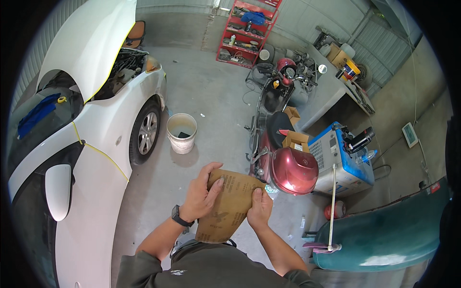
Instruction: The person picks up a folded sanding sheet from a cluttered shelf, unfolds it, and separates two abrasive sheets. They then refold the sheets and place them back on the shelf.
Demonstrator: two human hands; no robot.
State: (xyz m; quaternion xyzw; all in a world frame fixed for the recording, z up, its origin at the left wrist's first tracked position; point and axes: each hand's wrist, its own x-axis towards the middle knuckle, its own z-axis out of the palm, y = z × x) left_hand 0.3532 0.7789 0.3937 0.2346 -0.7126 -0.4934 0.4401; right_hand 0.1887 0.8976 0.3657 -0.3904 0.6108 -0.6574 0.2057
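A brown sheet of sandpaper [224, 211], its printed backing turned up, is held out in front of my body. My left hand [198, 194] grips its upper left edge, thumb on top and fingers around behind. At the upper right corner, my right hand [260, 207] pinches the sheet with the thumb over it. The lower edge of the sheet hangs close to my dark shirt. The grit side faces away and is hidden. Beyond my hands on the floor stands a white bucket [181, 145] of cloudy water with a small black piece in it.
To the left is a white car [103, 153], hood [91, 43] raised, edges lined with yellow tape. A red scooter [294, 169] stands ahead right, beside a blue-and-white machine [331, 149]. A green car panel [384, 230] lies right. Red shelving [236, 46] stands at the back.
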